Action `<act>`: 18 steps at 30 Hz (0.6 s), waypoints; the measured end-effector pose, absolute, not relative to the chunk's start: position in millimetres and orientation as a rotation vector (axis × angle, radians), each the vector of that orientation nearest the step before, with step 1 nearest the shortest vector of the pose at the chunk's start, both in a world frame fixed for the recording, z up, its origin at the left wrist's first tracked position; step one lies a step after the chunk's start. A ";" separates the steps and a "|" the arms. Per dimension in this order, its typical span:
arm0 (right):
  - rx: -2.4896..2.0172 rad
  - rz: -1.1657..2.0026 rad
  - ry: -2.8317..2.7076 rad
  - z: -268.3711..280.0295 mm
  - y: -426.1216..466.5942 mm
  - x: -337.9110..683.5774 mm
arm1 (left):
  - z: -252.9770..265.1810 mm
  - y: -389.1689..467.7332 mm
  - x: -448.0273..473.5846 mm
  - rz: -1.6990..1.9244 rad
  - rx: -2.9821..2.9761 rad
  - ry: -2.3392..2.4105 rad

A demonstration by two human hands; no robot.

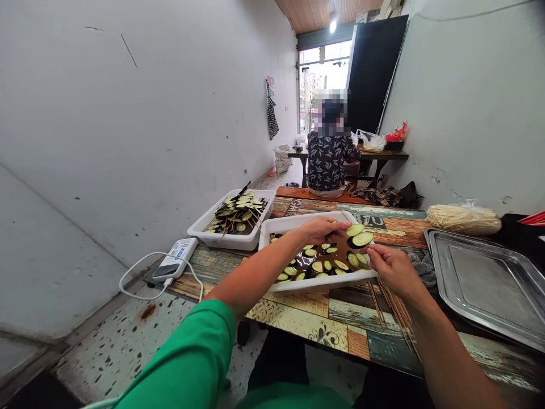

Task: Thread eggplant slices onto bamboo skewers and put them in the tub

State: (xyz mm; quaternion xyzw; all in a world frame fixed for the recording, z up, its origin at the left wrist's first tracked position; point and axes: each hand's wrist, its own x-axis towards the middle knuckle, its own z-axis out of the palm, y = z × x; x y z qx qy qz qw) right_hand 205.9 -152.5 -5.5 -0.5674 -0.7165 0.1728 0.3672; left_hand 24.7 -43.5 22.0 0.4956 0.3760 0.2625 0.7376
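Above the right end of a white tub (pixel 315 286), my left hand (pixel 324 230) pinches two oval eggplant slices (pixel 363 238), pale green with dark skin. My right hand (pixel 389 264) is closed at their lower right, its fingertips on what looks like the end of a thin bamboo skewer, mostly hidden. In the tub, several loose eggplant slices float in brownish water. Beneath my right hand, a bundle of bamboo skewers (pixel 394 307) lies on the table. A second white tub (pixel 230 241), at the left, holds a heap of skewered eggplant slices (pixel 240 211).
On the patchwork-patterned table (pixel 298 324), a power bank (pixel 175 259) with a white cable lies left. Metal trays (pixel 489 278), a grey cloth (pixel 421 267) and a bag of enoki-like strands (pixel 463 217) are at right. A person (pixel 330 162) sits ahead, back turned, at another table.
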 end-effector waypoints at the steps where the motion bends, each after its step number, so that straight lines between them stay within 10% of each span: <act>1: -1.456 0.444 -1.827 -5.0 -152.6 207.1 | 22.2 -40.7 21.9 0.599 1.050 0.842; 18: -1.450 0.676 -1.881 8.1 -160.5 216.7 | 28.8 -16.2 -7.6 0.894 0.635 0.709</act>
